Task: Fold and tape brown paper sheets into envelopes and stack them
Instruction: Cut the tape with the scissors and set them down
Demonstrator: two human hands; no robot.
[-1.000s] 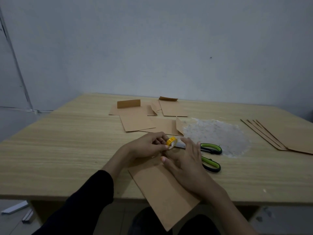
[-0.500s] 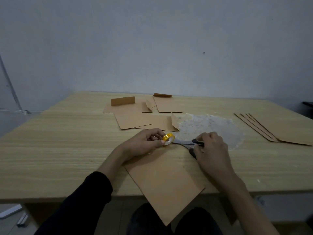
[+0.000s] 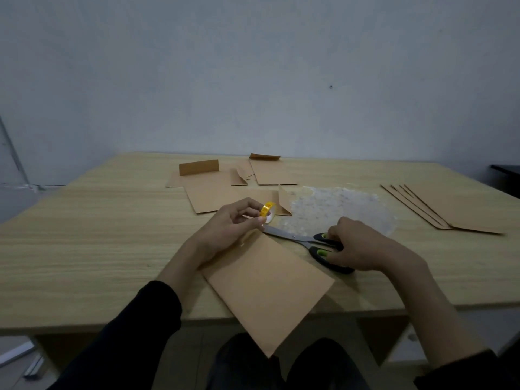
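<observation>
A folded brown paper sheet [image 3: 267, 288] lies slanted in front of me, its near corner hanging over the table's front edge. My left hand [image 3: 228, 226] pinches a small yellow tape roll [image 3: 267, 211] just above the sheet's far end. My right hand [image 3: 357, 244] grips the black-and-green handles of the scissors [image 3: 306, 241], whose blades point left toward the tape roll. Several folded brown envelopes [image 3: 225, 192] lie spread at the middle back of the table.
A stack of flat brown sheets [image 3: 450, 209] lies at the right of the wooden table [image 3: 84, 243]. A patch of crumpled clear plastic [image 3: 332, 209] sits behind the scissors. A grey wall stands behind the table.
My right hand left the sheet, took hold of the scissors and brought their blades toward the tape roll. My left hand lifted the roll a little.
</observation>
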